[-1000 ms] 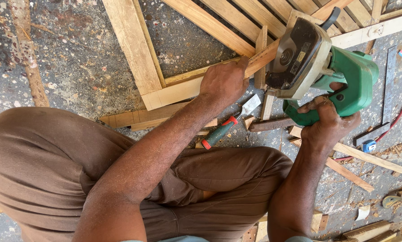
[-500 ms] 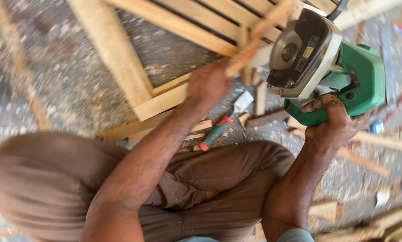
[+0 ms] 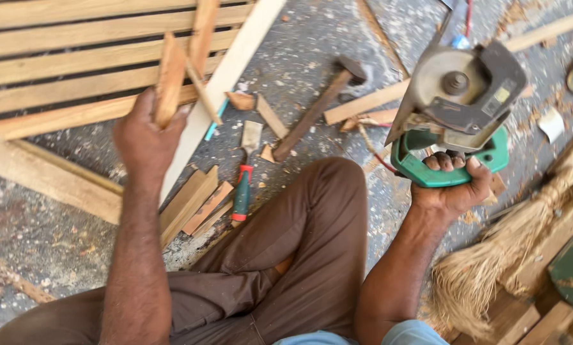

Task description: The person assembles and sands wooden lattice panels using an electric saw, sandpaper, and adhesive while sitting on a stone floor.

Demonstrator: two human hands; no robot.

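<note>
the person sits on the speckled grey concrete floor in brown trousers, one knee raised between the arms. the right hand is wrapped tight round the green plastic handle of a handheld circular saw, lifted clear of the ground; its grey metal guard and round blade face tilt toward the camera, and a red cord trails below it. the left hand is curled round a short, rough reddish wooden offcut, held upright in the air above a long pale timber batten.

just past the knee lie a chisel with a red and green handle and a few flat wood scraps. further out rests a hammer with a wooden shaft, with open floor around it. a straw broom crowds the right edge. farthest, a slatted wooden frame fills the upper left, closing that side.
</note>
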